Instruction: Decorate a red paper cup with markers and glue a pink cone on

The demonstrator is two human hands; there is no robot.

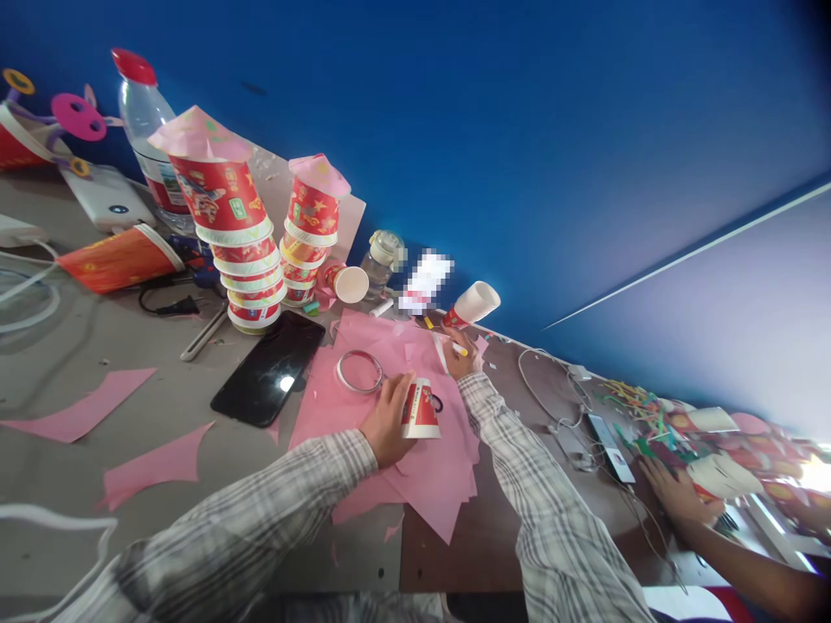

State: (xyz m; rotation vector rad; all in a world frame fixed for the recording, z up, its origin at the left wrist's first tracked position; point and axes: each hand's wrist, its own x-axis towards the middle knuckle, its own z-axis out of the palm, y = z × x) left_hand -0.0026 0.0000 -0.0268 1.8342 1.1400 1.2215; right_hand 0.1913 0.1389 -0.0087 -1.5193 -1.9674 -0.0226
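My left hand (388, 421) grips a red and white paper cup (421, 420), its wider rim toward me. A small black ring shape shows on the cup's right side. Farther away, my right hand (460, 365) is closed around a yellow and white stick (460, 350) that looks like a marker; its fingers are partly hidden. Under both hands lie overlapping pink paper sheets (318, 407). Left of the cup rests a roll of tape (359, 371). Just beyond my right hand, another paper cup (476, 303) leans with its white opening up.
Two cup towers with pink paper roofs, one taller (217, 199) and one shorter (315, 208), stand left. A black phone (267, 368), a bottle (146, 130) and pink scraps (84, 405) are nearby. At right, a co-worker's hand (679, 497) is beside cups; cables (551, 389) cross the table.
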